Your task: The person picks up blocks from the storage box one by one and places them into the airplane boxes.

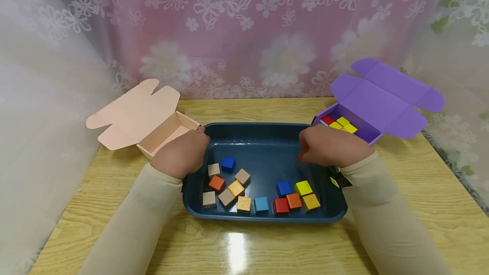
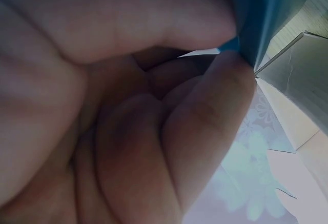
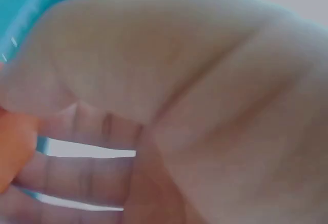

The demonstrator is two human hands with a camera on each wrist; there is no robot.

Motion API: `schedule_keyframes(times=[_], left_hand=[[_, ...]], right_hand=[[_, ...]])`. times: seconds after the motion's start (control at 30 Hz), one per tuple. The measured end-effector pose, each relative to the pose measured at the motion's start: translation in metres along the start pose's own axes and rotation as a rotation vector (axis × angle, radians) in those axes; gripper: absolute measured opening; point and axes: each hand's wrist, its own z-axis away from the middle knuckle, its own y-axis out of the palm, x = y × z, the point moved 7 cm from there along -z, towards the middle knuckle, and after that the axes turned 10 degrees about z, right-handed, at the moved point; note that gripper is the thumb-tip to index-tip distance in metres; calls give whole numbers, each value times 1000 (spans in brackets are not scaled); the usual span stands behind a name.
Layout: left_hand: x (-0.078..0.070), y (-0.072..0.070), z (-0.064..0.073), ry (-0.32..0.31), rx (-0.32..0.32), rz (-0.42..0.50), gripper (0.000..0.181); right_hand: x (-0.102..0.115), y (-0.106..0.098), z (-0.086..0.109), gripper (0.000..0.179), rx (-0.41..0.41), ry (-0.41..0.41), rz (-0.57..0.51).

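My left hand (image 1: 182, 152) is at the left end of the dark blue tray (image 1: 259, 127). In the left wrist view, thumb and finger pinch the tray's rim (image 2: 256, 21). Over the tray's right side, my right hand (image 1: 334, 145) holds an orange block (image 3: 14, 144) between thumb and fingers; only a sliver of it shows in the head view. Inside the tray lie several coloured blocks, among them a dark blue block (image 1: 228, 164), a red block (image 1: 281, 206), a light blue block (image 1: 261, 204), a yellow block (image 1: 303, 188) and a plain wood block (image 1: 209, 199).
An open peach box (image 1: 143, 116) stands left of the tray, partly behind my left hand. At the right, an open purple box (image 1: 386, 92) contains several yellow blocks (image 1: 343, 121) and a red block (image 1: 327, 120). Under everything is a wooden table (image 1: 103, 220), with a flowered curtain (image 1: 244, 37) behind.
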Motion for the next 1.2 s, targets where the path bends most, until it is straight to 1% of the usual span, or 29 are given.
schedule_keyframes(times=[0.1, 0.17, 0.23, 0.33, 0.4, 0.5, 0.63, 0.8, 0.83, 0.87, 0.97, 1.13, 1.2], left_hand=[[-1, 0, 0, 0, 0, -6, 37], [-2, 0, -1, -3, 4, -7, 37], [-2, 0, 0, -5, 8, -5, 38], [-1, -1, 1, -6, 11, 0, 40], [-1, -1, 1, -5, 13, 7, 41], [-1, -1, 1, -8, 18, 23, 43], [-1, -1, 1, -11, 22, 35, 45], [-1, 0, 0, -7, 21, 28, 43], [-2, 0, 0, -5, 20, 27, 43], [-2, 0, 0, -3, 19, 25, 43], [-1, 2, -1, -6, 19, 27, 44], [0, 1, 0, -13, 13, 34, 43], [0, 1, 0, -14, 13, 36, 43]], right_hand=[[-20, -13, 10, 12, -66, 27, -16], [-34, -22, 16, 10, -127, 51, -18], [-50, -29, 22, 12, -185, 77, -21], [-70, -36, 29, 11, -238, 108, -27], [-82, -36, 32, 10, -229, 127, -44], [-97, -34, 33, 14, -198, 147, -67], [-112, -26, 30, 16, -158, 166, -86], [-130, -13, 21, 32, -115, 186, -90], [-133, -11, 19, 32, -105, 186, -89], [-136, -8, 19, 28, -97, 186, -88], [-143, 0, 14, 29, -55, 183, -98], [-149, 13, 6, 17, 4, 175, -121], [-150, 17, 3, 16, 17, 176, -134]])
